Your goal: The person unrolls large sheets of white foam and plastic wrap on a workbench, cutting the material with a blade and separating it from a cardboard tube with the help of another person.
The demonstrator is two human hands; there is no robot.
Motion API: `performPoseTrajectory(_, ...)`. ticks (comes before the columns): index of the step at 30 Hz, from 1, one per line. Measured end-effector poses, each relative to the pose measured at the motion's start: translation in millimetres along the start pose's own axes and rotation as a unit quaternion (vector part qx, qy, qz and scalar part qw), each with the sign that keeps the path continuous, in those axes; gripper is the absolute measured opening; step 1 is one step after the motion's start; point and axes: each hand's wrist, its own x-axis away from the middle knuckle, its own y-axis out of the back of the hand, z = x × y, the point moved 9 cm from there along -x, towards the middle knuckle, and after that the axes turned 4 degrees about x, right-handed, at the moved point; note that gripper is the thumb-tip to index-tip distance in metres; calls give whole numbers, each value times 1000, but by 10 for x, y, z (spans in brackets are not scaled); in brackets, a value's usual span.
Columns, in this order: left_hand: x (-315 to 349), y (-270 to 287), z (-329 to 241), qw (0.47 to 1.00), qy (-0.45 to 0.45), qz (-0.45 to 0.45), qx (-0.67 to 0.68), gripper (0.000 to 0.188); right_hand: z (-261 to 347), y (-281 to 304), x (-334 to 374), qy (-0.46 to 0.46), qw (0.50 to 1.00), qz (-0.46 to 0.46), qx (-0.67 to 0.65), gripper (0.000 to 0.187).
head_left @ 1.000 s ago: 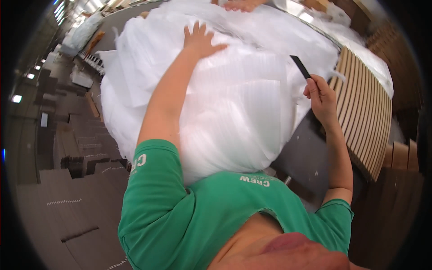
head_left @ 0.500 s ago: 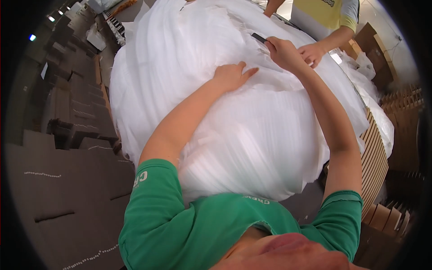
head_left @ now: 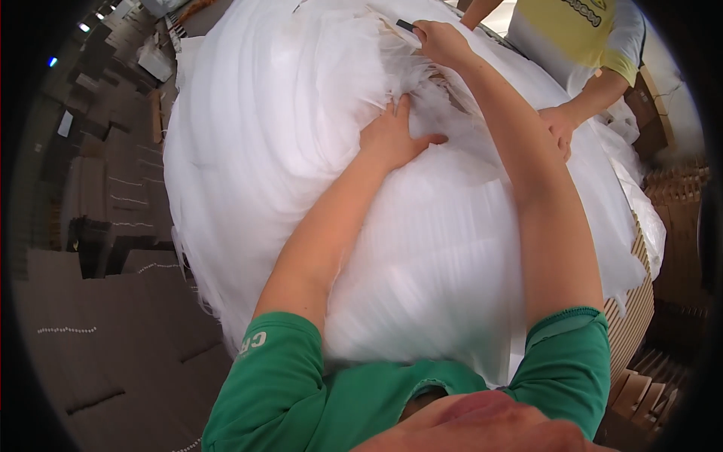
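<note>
A large mound of thin, white, layered sheeting (head_left: 256,120) fills the middle of the view. My left hand (head_left: 393,138) lies on it with fingers spread, beside a ragged opening in the layers. Farther off and to the right, my right hand (head_left: 444,44) is closed around a short, dark, flat tool (head_left: 405,25), which looks like a cutter's handle; whether a blade shows cannot be made out. Below that hand, the layers part in a torn-looking gap with loose edges.
At the far right, another person in a yellow and grey shirt (head_left: 565,38) rests a hand (head_left: 559,128) on the sheeting. Corrugated cardboard (head_left: 629,331) edges the right side. Stacked dark boards (head_left: 68,361) lie to the left, and clear plastic wrap (head_left: 640,211) hangs at right.
My right hand has moved up and left with the dark tool, and the gap in the white layers looks wider. My left hand's fingers have spread. The other person's hand has shifted right and down.
</note>
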Motion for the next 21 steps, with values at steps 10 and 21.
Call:
performPoseTrajectory(10,-35,-24,48,1000,-16,-25,-7,105,39,38,374,72,989,120,57,22)
performPoseTrajectory(21,11,17,60,997,-18,-59,-46,91,-15,1627,2807,-117,946,302,28,22)
